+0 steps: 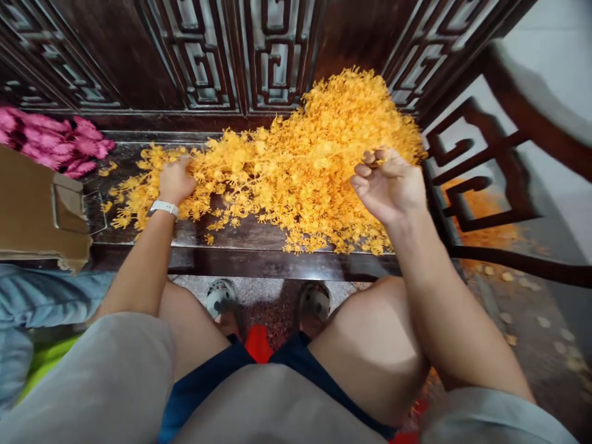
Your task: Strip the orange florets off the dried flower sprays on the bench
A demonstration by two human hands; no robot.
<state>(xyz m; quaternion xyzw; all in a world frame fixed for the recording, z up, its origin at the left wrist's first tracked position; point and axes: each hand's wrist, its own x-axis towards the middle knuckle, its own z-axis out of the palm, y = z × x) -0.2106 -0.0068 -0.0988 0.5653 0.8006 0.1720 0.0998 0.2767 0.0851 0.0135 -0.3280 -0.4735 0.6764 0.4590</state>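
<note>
A long heap of yellow-orange plastic flower sprigs [324,185] lies across the dark wooden bench, tallest at the right. At the heap's left end, my left hand [176,180] is closed round some of the sprigs; its fingertips are partly hidden among them. My right hand [393,188] is raised over the right part of the heap, palm turned up and fingers pinched. A bit of yellow sprig shows at those fingertips, though its outline merges with the flowers behind.
Pink plastic flowers [60,142] lie at the far left behind a cardboard box [39,209] and a wire handle. Carved wooden panels [277,55] rise behind the bench [259,237]; a carved armrest [499,154] bounds its right. Another person's jeans-clad leg [55,299] is at left.
</note>
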